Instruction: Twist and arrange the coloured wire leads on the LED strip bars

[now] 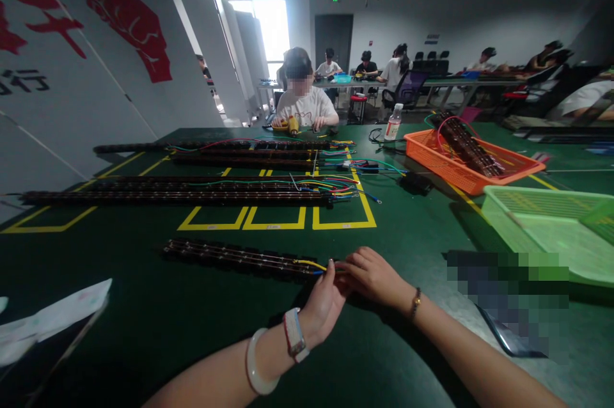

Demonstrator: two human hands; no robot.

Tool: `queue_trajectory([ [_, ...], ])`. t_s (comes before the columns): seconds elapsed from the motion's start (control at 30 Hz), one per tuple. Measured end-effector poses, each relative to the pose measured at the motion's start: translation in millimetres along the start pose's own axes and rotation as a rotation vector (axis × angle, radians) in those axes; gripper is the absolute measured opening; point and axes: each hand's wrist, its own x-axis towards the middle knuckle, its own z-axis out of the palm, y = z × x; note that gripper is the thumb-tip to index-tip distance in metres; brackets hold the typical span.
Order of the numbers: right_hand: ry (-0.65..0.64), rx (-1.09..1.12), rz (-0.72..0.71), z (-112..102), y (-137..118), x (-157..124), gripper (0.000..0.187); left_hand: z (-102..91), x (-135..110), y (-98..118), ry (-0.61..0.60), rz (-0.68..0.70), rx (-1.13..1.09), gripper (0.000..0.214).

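Bare Hands Meet at Wire Ends

A black strip [235, 258] lies on the green worktop [201, 325], its yellow wire [311, 263] and blue wire [318, 272] running into a worker's left hand [327, 302], thumb raised, fingers pinched around them. The right hand [371, 274] curls in knuckles-up, its hold hidden. The step appears to be handling wire ends; the next move would call for steady fingertips. Beyond lie longer strips [182, 194].

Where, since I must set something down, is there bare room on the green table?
Bare tabletop shows between the near black strip and the white item, and between the yellow outlines and the green basket. Wired strips crowd the outlines; the orange basket crowds the far right.
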Motion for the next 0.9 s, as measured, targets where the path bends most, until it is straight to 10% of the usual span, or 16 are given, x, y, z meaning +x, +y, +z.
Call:
queue_trajectory([
  [0.9, 0.026, -0.266, 0.008, -9, 43, 29, 0.02, -3.6, -1, -3, -0.051, 0.028, 0.059, 0.032],
])
